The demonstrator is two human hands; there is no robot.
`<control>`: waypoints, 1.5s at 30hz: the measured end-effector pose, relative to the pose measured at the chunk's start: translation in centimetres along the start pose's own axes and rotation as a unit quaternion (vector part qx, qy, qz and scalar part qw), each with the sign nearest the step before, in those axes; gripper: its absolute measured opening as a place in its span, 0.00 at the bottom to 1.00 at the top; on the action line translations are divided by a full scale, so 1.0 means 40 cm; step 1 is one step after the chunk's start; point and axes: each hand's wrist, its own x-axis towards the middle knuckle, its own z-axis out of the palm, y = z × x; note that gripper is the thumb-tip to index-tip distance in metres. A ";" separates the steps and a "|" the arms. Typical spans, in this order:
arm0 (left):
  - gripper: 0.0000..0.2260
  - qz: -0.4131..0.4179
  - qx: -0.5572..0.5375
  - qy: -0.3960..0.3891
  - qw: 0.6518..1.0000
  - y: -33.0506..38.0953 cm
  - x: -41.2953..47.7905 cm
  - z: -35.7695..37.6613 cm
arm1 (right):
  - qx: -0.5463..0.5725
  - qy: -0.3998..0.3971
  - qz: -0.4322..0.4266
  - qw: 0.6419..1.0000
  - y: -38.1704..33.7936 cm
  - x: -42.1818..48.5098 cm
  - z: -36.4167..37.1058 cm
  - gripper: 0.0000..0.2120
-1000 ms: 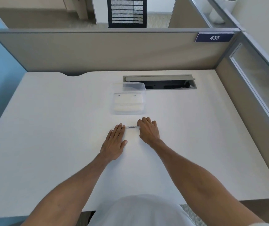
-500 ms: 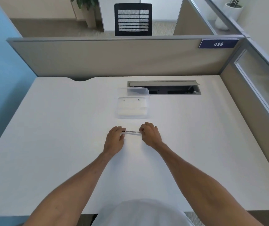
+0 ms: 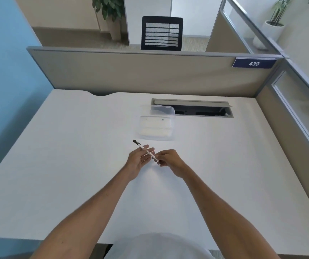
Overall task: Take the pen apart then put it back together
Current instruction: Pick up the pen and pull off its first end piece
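A slim white pen [image 3: 142,147] with a black end is lifted off the white desk [image 3: 75,156] at its middle. It slants from lower right to upper left, black end pointing away to the left. My right hand [image 3: 168,159] pinches its near end between the fingertips. My left hand [image 3: 139,159] is palm up with the fingers spread, and the pen's barrel lies across those fingers. The pen looks whole, in one piece.
A clear plastic box [image 3: 157,126] with its lid tilted stands just beyond the hands. Behind it an open cable slot [image 3: 202,110] is cut into the desk. Beige partitions [image 3: 131,71] wall the desk at the back and right.
The pen lay flat on the desk between both hands a second ago. Both hands then gripped it, and now it is raised and turned slantwise, with my left hand opened beneath it.
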 end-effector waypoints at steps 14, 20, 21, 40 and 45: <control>0.15 0.009 -0.060 -0.039 0.997 0.052 -0.033 0.060 | 0.182 -0.166 0.131 0.960 -0.010 -0.066 -0.018 0.19; 0.15 -0.009 -0.071 -0.055 0.996 0.069 -0.036 0.074 | 0.212 -0.201 0.127 0.948 -0.014 -0.063 -0.014 0.18; 0.15 -0.010 -0.070 -0.055 0.996 0.071 -0.035 0.074 | 0.217 -0.206 0.126 0.946 -0.015 -0.065 -0.012 0.18; 0.08 -0.025 -0.002 0.064 0.998 0.068 0.025 0.095 | -0.010 -0.071 0.014 0.997 -0.012 -0.047 0.016 0.20; 0.02 -0.010 0.021 0.093 0.995 0.064 0.032 0.074 | -0.132 0.000 -0.004 0.991 0.001 -0.029 0.049 0.18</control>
